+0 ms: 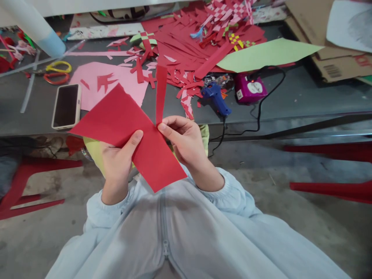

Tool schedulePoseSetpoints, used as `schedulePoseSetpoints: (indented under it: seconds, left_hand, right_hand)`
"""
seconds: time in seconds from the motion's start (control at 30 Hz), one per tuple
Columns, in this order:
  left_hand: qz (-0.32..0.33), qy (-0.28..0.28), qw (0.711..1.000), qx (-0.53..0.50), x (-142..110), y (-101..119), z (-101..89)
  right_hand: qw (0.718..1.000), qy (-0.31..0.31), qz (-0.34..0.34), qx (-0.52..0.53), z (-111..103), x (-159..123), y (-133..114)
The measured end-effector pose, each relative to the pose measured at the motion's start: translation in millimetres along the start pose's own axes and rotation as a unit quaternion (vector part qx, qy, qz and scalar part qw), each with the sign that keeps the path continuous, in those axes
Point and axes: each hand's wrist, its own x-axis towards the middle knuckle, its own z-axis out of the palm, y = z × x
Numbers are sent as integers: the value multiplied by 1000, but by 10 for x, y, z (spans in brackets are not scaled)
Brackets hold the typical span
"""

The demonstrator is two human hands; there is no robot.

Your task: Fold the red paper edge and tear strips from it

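Note:
A large piece of red paper (116, 116) is held over my lap at the table's front edge. My left hand (120, 159) grips its lower side, the thumb pressed flat on top and the fingers hidden underneath. At the paper's right edge, my right hand (184, 139) pinches the base of a narrow red paper strip (161, 91) between thumb and forefinger. The strip stands up away from the sheet; whether it is still joined at its base I cannot tell. Pink paper (133, 83) with red scraps lies just beyond the sheet.
A phone (66, 106) and scissors (58, 72) lie on the left. Red paper (180, 46) and scraps are heaped at the back. Right of them are a blue glue gun (215, 99), a purple box (250, 90), green paper (270, 56) and cardboard (334, 69). Red stools flank me.

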Motion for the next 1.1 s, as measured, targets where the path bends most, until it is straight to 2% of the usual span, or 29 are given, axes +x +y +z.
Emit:
schedulePoseSetpoints:
  seconds: [0.2, 0.47, 0.53, 0.63, 0.73, 0.9, 1.1]
  left_hand:
    - [7, 22, 1000, -2, -1, 6, -10]
    - [37, 27, 999, 7, 36, -55, -33]
    - [37, 23, 999, -11, 29, -29, -7]
    - [25, 20, 999, -38, 22, 20, 16]
    - [-2, -15, 998, -60, 29, 40, -5]
    - [-60, -65, 995, -40, 36, -5, -57]
    - [-43, -53, 997, -26, 31, -43, -54]
  right_hand:
    - [1000, -1, 26, 13, 0, 3, -29]
    - [978, -142, 146, 37, -159, 37, -122]
    - [974, -153, 165, 38, -174, 33, -132]
    - [975, -125, 176, 44, -170, 30, -134]
    - [979, -100, 166, 57, -150, 28, -127]
    - [987, -73, 133, 55, -113, 19, -103]
    - [996, -34, 78, 24, -87, 42, -28]
